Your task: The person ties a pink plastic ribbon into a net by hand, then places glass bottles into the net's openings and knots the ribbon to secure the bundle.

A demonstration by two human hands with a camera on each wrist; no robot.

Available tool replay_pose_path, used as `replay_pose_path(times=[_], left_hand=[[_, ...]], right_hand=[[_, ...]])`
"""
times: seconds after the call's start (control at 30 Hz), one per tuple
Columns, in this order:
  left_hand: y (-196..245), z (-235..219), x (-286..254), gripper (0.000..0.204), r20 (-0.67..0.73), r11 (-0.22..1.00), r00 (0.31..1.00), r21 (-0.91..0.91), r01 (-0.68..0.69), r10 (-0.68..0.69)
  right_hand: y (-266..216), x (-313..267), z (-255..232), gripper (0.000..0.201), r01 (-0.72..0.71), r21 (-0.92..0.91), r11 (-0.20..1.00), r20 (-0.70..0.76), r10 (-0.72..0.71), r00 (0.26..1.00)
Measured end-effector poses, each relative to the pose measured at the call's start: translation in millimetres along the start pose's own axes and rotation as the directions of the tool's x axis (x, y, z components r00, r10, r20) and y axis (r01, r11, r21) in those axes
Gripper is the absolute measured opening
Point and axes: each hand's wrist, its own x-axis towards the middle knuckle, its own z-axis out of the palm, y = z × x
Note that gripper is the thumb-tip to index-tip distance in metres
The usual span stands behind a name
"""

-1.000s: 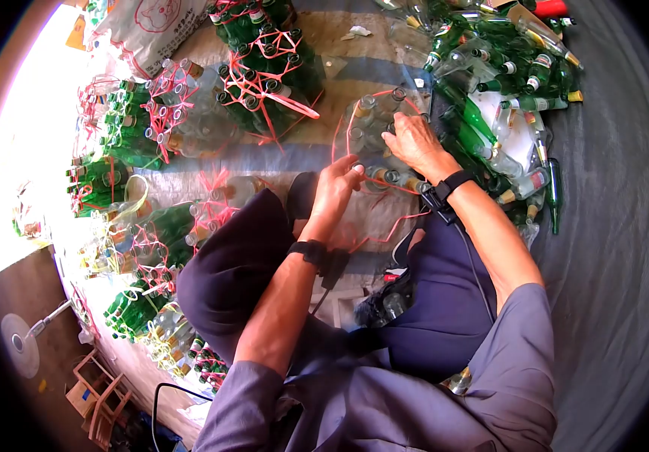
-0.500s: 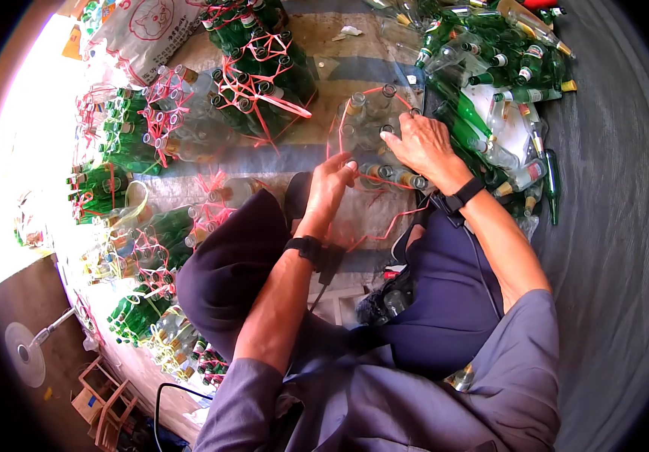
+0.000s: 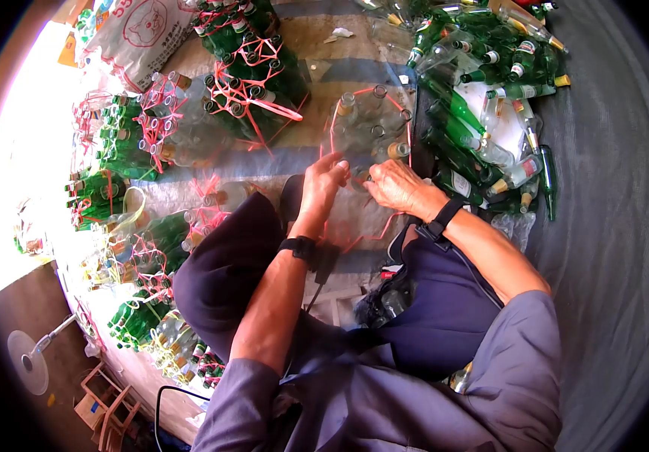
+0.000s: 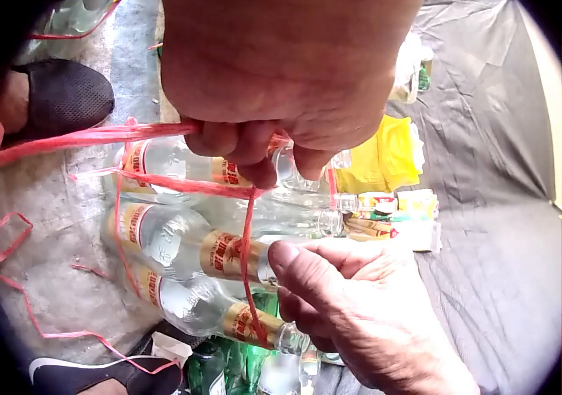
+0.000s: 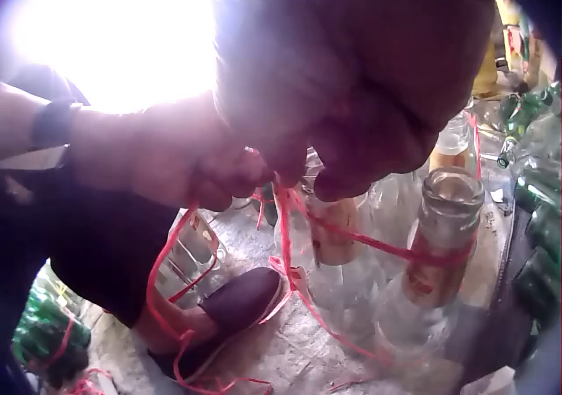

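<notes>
A cluster of clear glass bottles (image 3: 373,129) with gold neck labels stands upright between the person's legs, with pink plastic twine (image 3: 332,124) looped round it. The left hand (image 3: 324,187) grips the twine (image 4: 97,139) at the near left side of the cluster, its fingers curled over it. Close beside it, the right hand (image 3: 400,187) pinches the neck of one clear bottle (image 4: 171,237) between thumb and fingers. From the right wrist, the twine (image 5: 369,239) runs across the neck of a front bottle (image 5: 448,268), and a loose tail hangs toward the floor.
Bundles of green bottles (image 3: 264,64) and clear bottles tied with pink twine stand at the left. Loose green bottles (image 3: 456,109) lie piled at the right, beside a dark sheet (image 3: 603,226). A printed white sack (image 3: 140,38) sits at the far left; a fan (image 3: 29,361) stands lower left.
The right hand has come back from the far side of the cluster to a near bottle neck, close to the left hand. The left hand keeps its grip on the twine.
</notes>
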Motion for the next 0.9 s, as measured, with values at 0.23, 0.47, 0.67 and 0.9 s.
replay_pose_path(times=[0.23,0.47,0.67,0.9], left_hand=[[8,0,-4,0.045,0.016,0.997,1.0,0.07,-0.022,0.021],[-9,-3,3,0.052,0.01,0.998,0.999,0.035,-0.042,0.042],[-4,-1,2,0.054,0.03,1.0,1.0,0.015,0.004,-0.005],[8,2,-4,0.05,0.019,0.994,0.994,0.006,0.109,-0.109]], right_hand=[[7,-5,-6,0.034,-0.009,0.128,0.992,-0.02,0.011,1.0],[64,-12,-83,0.035,-0.232,0.626,0.745,-0.064,0.345,0.936],[185,-112,-112,0.024,-0.108,0.928,0.356,-0.261,0.83,0.493],[280,-220,2,0.014,-0.026,0.964,-0.266,0.266,0.944,0.194]])
